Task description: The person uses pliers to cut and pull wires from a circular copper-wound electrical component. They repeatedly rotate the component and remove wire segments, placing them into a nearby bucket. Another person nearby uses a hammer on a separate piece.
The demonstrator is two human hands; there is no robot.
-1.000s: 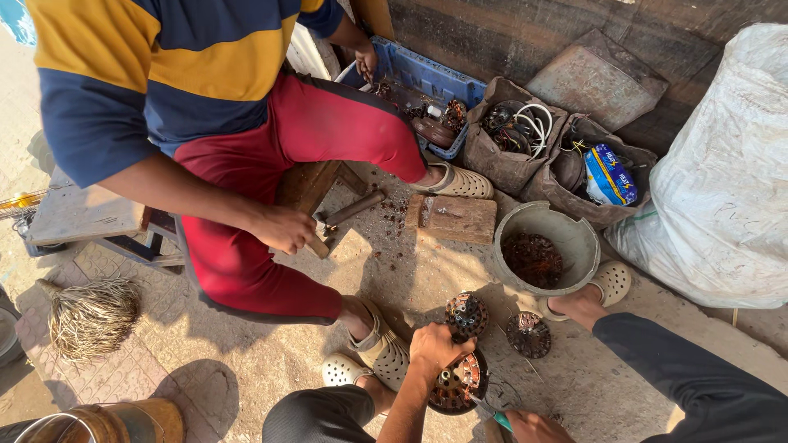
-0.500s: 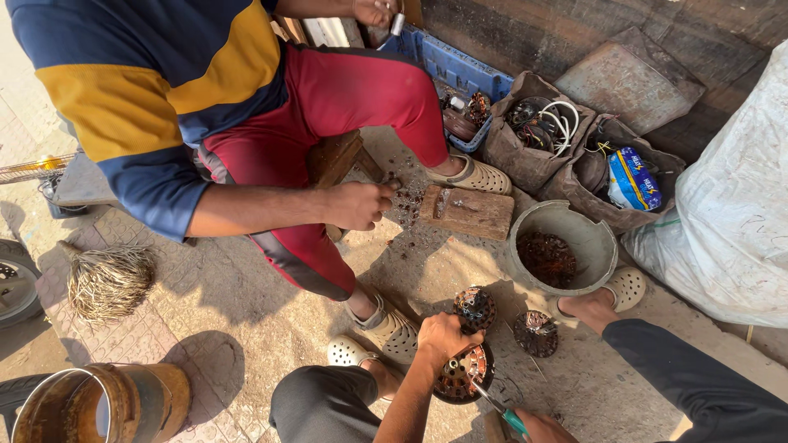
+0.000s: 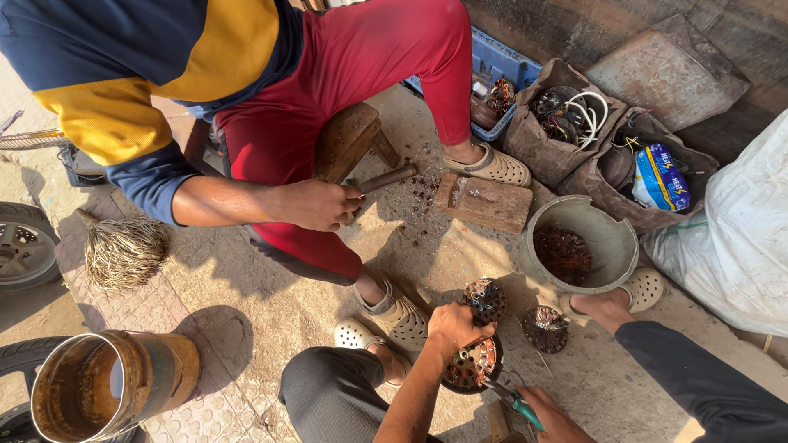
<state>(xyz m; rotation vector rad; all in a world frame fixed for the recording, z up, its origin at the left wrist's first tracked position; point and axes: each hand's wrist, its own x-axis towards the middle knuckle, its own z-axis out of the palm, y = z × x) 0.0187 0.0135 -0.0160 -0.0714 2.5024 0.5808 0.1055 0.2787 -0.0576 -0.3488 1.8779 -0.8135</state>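
Observation:
My left hand (image 3: 454, 326) grips the top of a round motor stator (image 3: 472, 365) with copper windings, which stands on the ground between my legs. My right hand (image 3: 552, 415) holds teal-handled cutters (image 3: 513, 399) whose tip points at the stator's lower right edge. Two more stators lie just beyond: one (image 3: 486, 299) right above my left hand, one (image 3: 546, 328) to the right near my foot. A co-worker in red trousers sits opposite, and that person's hand (image 3: 316, 205) grips a hammer (image 3: 386, 178).
A grey bowl (image 3: 607, 238) with copper scraps stands at the right beside a wooden block (image 3: 484, 203). Behind are bags of wire (image 3: 562, 123), a blue crate (image 3: 501, 61) and a white sack (image 3: 739, 238). A rusty can (image 3: 98, 390), a broom head (image 3: 123, 250) and a wheel (image 3: 20, 246) lie left.
The view has shifted closer. The co-worker's hand with the hammer moved right, toward the wooden block. My left hand stays on the stator; my right hand with the cutters shows more.

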